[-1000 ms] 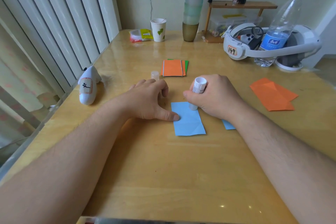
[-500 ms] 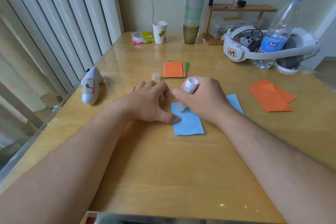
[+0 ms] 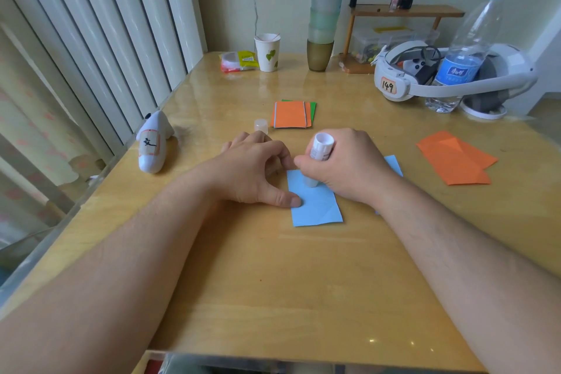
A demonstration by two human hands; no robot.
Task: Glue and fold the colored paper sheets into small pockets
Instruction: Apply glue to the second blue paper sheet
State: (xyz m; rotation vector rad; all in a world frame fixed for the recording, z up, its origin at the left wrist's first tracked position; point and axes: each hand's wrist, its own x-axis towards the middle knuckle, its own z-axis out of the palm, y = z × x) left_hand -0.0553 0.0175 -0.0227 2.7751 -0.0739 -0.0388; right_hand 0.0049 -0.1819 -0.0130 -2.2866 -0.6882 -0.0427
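Now right hand point(image 3: 349, 167) grips white glue stick point(image 3: 319, 158), tip down on light-blue folded paper sheet point(image 3: 315, 206) on wooden surface point(image 3: 303, 282); left hand point(image 3: 255, 173), thumb pressing sheet's left edge, likely pins it against sliding. Stick's cap point(image 3: 261, 125) beyond left hand.

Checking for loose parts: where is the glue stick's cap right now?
In the head view the cap stands on the table, just beyond the left hand and left of the orange paper stack.
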